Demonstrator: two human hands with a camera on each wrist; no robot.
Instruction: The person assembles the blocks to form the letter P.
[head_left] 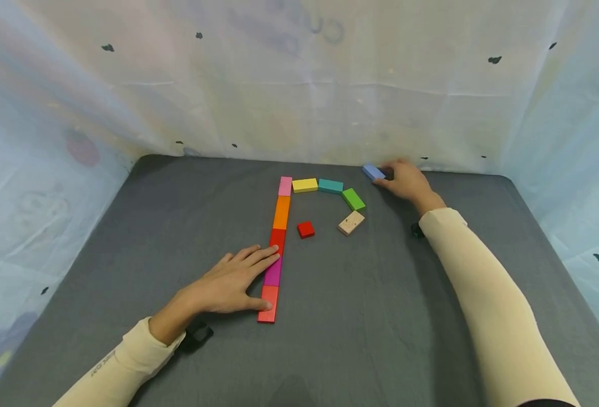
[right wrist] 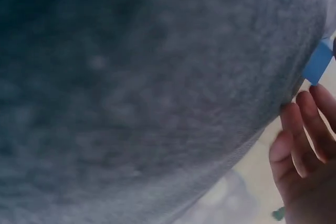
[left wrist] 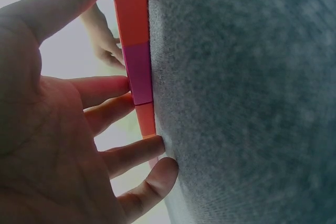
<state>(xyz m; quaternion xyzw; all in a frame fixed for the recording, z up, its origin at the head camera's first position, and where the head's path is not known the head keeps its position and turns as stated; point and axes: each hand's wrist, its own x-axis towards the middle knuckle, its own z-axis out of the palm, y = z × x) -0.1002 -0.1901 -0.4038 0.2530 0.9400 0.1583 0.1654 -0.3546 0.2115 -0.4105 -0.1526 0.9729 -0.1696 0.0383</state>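
Observation:
Flat coloured blocks form a straight column on the grey cloth: a pink block (head_left: pixel 285 186) at the far end, an orange block (head_left: pixel 281 212), a red block (head_left: pixel 278 238), a magenta block (head_left: pixel 274 273) and a coral-red block (head_left: pixel 267 312) nearest. My left hand (head_left: pixel 228 282) lies beside this column, its spread fingers touching the red and magenta blocks and its thumb on the coral-red one. Far right, my right hand (head_left: pixel 407 180) pinches the right end of a blue block (head_left: pixel 373 171) between thumb and fingers; the right wrist view shows the blue block (right wrist: pixel 318 62) at the fingertips.
From the pink block a curve runs right: a yellow block (head_left: pixel 305 185), a teal block (head_left: pixel 331 186), a green block (head_left: pixel 353 199) and a bare wooden block (head_left: pixel 351 223). Inside it lies a small red block (head_left: pixel 306 229). A pale curtain (head_left: pixel 299 113) hangs behind the table's back edge.

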